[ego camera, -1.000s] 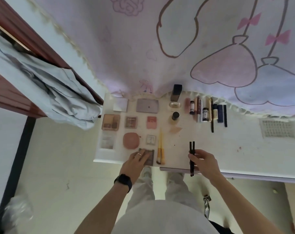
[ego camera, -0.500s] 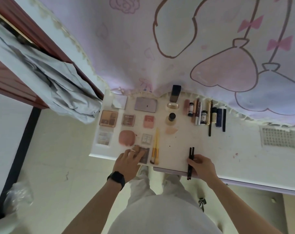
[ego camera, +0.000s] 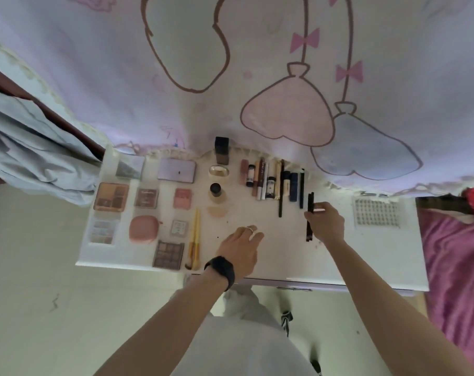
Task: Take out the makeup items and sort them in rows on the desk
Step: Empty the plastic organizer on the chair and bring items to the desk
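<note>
Nearest along the table's point(ego camera: 366, 256) front edge, the left grip point(ego camera: 239, 248) lies with its fingers straight and spread over the bare white top. It holds nothing and sits just right of the yellow-handled makeup brushes point(ego camera: 194, 237). Farther back and to the right, the right grip point(ego camera: 326, 225) is clamped round the middle of the black liner pencils point(ego camera: 310, 202). They look like two held side by side, though blur leaves the count unsure. Both ends stick out of the fist, one toward the person and one toward the wall, so their long axis runs near to far, parallel with the row of sticks and tubes point(ego camera: 263, 180) behind. That row ends on its right in a thin black pencil point(ego camera: 301, 188), and the held pair hangs just beside it, to its right and a little nearer the person. The free slot therefore seems to lie straight ahead of the right grip, which probably calls for a short push away and a lowering with no turn. The left grip is well apart from that slot. Beyond the row, a dark foundation bottle point(ego camera: 221, 150) stands against the printed cloth point(ego camera: 230, 77).
</note>
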Demonstrator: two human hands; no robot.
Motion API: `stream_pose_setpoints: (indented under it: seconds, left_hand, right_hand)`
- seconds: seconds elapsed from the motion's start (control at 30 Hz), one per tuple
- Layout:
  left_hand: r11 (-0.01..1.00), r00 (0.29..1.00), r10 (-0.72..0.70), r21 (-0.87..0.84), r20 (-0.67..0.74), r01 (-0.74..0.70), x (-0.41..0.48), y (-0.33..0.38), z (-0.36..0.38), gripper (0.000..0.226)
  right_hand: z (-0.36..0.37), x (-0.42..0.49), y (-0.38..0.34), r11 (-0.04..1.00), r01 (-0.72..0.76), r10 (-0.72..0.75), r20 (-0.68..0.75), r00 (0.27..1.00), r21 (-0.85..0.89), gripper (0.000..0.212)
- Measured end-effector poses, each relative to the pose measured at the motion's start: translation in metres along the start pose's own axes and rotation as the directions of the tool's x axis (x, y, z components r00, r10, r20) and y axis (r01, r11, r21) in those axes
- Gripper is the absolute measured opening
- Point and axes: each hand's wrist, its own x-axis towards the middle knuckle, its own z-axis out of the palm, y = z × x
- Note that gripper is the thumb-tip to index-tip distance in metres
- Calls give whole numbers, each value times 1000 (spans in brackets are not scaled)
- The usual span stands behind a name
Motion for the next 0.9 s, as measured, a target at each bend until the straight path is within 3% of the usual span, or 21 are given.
stream_pose_setpoints:
  seconds: [0.2,0.4,0.57,0.9]
  left_hand:
    - [993,989,-99,72,111,92,25,-2,15,68]
    - [989,984,-103,120,146,85,27,-4,21,74]
    - [990,981,-96,118,170,77,27,-6,21,75]
    - [988,976,-101,136,194,75,29,-7,17,78]
  right_hand:
    - [-7,25,-10,1000,18,-18,10,1000,11,45]
    - [11,3,12,958,203,-203,23,979,-202,54]
    - [22,-7,21,937,268,-276,-6,961,-223,61]
    - [22,12,14,903,350,-353,35,935,-250,47]
